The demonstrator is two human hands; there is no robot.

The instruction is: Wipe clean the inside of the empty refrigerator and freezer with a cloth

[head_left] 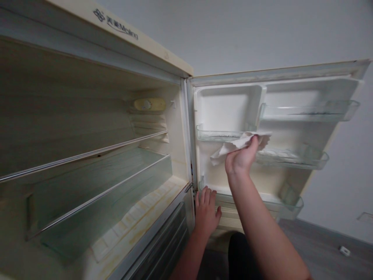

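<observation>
Right hand (241, 155), fingers closed on tissue (231, 146), faces the middle of the door (224, 105); left hand (206, 214), fingers slightly spread, lies low at its hinge side, presumably for bracing.

It looks like a room in a home: a household Meiling refrigerator (177, 128) with clear door bins (309, 113) stands beside a plain pale wall (262, 35) and grey wood-look floor (320, 249).
</observation>
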